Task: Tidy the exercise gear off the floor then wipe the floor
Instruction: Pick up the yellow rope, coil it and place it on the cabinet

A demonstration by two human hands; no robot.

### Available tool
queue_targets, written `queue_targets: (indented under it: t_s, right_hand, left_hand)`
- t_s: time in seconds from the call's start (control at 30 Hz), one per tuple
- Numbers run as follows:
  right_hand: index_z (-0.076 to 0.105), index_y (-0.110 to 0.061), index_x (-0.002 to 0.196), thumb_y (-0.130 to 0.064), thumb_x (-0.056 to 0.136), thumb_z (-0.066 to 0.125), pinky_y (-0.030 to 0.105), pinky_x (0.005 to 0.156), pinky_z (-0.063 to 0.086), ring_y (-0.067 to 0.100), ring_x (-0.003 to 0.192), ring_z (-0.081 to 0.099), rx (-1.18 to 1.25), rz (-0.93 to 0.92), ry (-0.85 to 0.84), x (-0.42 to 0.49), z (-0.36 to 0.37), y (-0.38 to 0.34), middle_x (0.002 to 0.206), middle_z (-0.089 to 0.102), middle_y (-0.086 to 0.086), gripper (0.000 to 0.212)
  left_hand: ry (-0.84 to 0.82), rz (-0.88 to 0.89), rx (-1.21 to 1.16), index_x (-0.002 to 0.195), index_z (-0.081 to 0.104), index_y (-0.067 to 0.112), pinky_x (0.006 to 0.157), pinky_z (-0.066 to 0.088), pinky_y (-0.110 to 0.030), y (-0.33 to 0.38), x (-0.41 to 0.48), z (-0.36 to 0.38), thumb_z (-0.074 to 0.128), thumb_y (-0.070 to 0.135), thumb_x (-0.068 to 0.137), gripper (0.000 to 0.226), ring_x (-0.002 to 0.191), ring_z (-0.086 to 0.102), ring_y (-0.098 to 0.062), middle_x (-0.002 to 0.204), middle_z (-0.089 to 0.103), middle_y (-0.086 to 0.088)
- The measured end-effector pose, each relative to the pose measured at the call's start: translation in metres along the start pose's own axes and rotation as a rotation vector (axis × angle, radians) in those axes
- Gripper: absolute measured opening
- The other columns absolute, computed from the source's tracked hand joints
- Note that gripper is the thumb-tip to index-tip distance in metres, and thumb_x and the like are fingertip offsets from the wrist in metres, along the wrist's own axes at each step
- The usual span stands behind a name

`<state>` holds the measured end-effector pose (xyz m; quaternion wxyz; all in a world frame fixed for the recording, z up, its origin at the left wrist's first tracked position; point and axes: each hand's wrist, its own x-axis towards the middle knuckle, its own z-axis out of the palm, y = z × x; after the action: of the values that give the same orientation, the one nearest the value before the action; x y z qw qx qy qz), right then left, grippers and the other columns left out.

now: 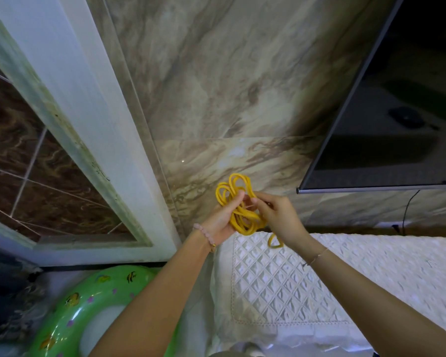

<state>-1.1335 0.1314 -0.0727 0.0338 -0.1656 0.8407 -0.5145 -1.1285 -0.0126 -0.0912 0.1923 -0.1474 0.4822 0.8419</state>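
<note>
Head view: we look down along both forearms toward a marbled wall (216, 86).
Yellow cord (238, 202): we see it gathered into a loose bundle of several loops, held up in front of the wall between both hands, off the floor.
Left hand (220, 220): palm turned up under the bundle, fingers curled round the loops from the left, so it grips the cord. A beaded bracelet (204, 234) sits on its wrist.
Right hand (278, 217): it comes in from the right, thumb and fingers pinching strands at the bundle's middle. A thin chain (317, 256) circles its wrist.
Loose loop (274, 242): one short bend of the cord hangs below the right hand, over the cloth's far edge.
White quilted cloth (281, 279): it covers a surface beneath the right forearm.
Green swim ring (70, 310): it lies low on the left, printed with small fish.
Dark screen (397, 99): it is mounted on the wall, upper right, with a black cable (407, 210) hanging beneath it.
White frame (75, 124): it runs slantwise on the left, beside brown tiles (23, 150).
</note>
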Motion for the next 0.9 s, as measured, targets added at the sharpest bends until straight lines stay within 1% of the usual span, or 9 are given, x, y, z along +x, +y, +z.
queue_targets:
  t_s: [0.13, 0.2, 0.27, 0.37, 0.47, 0.63, 0.73, 0.8, 0.9]
  right_hand:
    - [0.065, -0.003, 0.105, -0.008, 0.093, 0.043, 0.029, 0.083, 0.044, 0.017, 0.093, 0.057, -0.069, -0.09, -0.139, -0.006, 0.011, 0.003, 0.099, 0.064, 0.007, 0.025]
    - [0.055, -0.006, 0.128, -0.003, 0.092, 0.04, 0.02, 0.093, 0.042, 0.008, 0.105, 0.052, -0.039, -0.071, -0.261, -0.011, 0.013, 0.003, 0.118, 0.057, -0.001, 0.039]
    - [0.044, -0.013, 0.139, 0.001, 0.094, 0.044, 0.016, 0.083, 0.046, -0.002, 0.096, 0.053, 0.057, -0.003, -0.317, -0.016, 0.013, 0.002, 0.121, 0.053, -0.005, 0.047]
    - [0.057, -0.012, 0.124, 0.002, 0.093, 0.05, 0.019, 0.063, 0.046, 0.002, 0.066, 0.053, 0.209, 0.092, -0.288, -0.023, 0.002, 0.008, 0.092, 0.061, -0.001, 0.035]
    - [0.066, -0.014, 0.102, -0.01, 0.097, 0.048, 0.019, 0.063, 0.045, 0.009, 0.06, 0.049, 0.235, 0.219, -0.318, -0.029, -0.011, 0.015, 0.069, 0.051, -0.002, 0.02]
    - [0.066, -0.033, 0.062, -0.018, 0.096, 0.052, 0.022, 0.056, 0.037, 0.011, 0.058, 0.039, 0.182, 0.275, -0.39, -0.031, -0.013, 0.017, 0.059, 0.042, -0.006, 0.04]
    - [0.074, -0.026, 0.097, -0.017, 0.085, 0.067, 0.018, 0.058, 0.038, 0.006, 0.061, 0.046, 0.101, 0.253, -0.343, -0.025, -0.016, 0.021, 0.069, 0.058, -0.003, 0.017]
    - [0.068, -0.031, 0.105, -0.015, 0.074, 0.078, 0.019, 0.065, 0.041, 0.004, 0.064, 0.05, 0.021, 0.158, -0.32, -0.019, -0.013, 0.02, 0.073, 0.06, -0.001, 0.037]
    - [0.048, -0.04, 0.096, -0.015, 0.069, 0.082, 0.025, 0.069, 0.047, 0.008, 0.065, 0.055, -0.023, 0.064, -0.152, -0.011, -0.004, 0.016, 0.074, 0.059, 0.0, 0.05]
  left_hand:
    - [-0.044, 0.078, 0.048, 0.076, 0.07, 0.017, 0.071, 0.056, -0.031, 0.0, -0.001, 0.003, 0.058, 0.02, 0.088, 0.017, 0.074, 0.068, -0.013, 0.08, 0.071, -0.001]
    - [0.055, 0.102, 0.022, 0.063, 0.071, 0.018, 0.069, 0.054, -0.03, 0.001, -0.003, 0.009, 0.056, 0.018, 0.091, 0.032, 0.068, 0.068, -0.01, 0.072, 0.072, 0.001]
    - [0.194, 0.124, -0.091, 0.056, 0.066, 0.017, 0.063, 0.051, -0.029, 0.004, -0.004, 0.011, 0.052, 0.017, 0.094, 0.04, 0.056, 0.066, -0.007, 0.056, 0.068, 0.003]
    - [0.277, 0.197, -0.346, 0.066, 0.049, 0.013, 0.062, 0.054, -0.03, 0.016, -0.001, -0.001, 0.044, 0.018, 0.098, 0.032, 0.045, 0.061, -0.007, 0.044, 0.058, 0.006]
    - [0.227, 0.234, -0.398, 0.066, 0.042, 0.013, 0.075, 0.052, -0.03, 0.024, 0.0, -0.016, 0.041, 0.02, 0.098, 0.033, 0.04, 0.054, -0.006, 0.04, 0.048, 0.006]
    - [0.104, 0.135, -0.56, 0.072, 0.047, 0.012, 0.053, 0.053, -0.018, 0.023, -0.003, -0.021, 0.041, 0.019, 0.098, 0.028, 0.036, 0.047, -0.003, 0.044, 0.047, 0.007]
    - [0.035, -0.072, -0.32, 0.075, 0.053, 0.01, 0.047, 0.051, -0.019, 0.019, -0.012, -0.019, 0.043, 0.015, 0.096, 0.024, 0.038, 0.053, -0.005, 0.049, 0.058, 0.001]
    - [-0.007, -0.188, -0.076, 0.078, 0.058, 0.009, 0.051, 0.056, -0.025, 0.007, -0.014, -0.014, 0.045, 0.014, 0.094, 0.022, 0.05, 0.063, -0.012, 0.06, 0.066, -0.005]
    - [-0.016, -0.221, 0.057, 0.085, 0.061, 0.011, 0.057, 0.056, -0.028, -0.011, -0.007, -0.011, 0.05, 0.014, 0.092, 0.014, 0.067, 0.066, -0.016, 0.085, 0.067, -0.007]
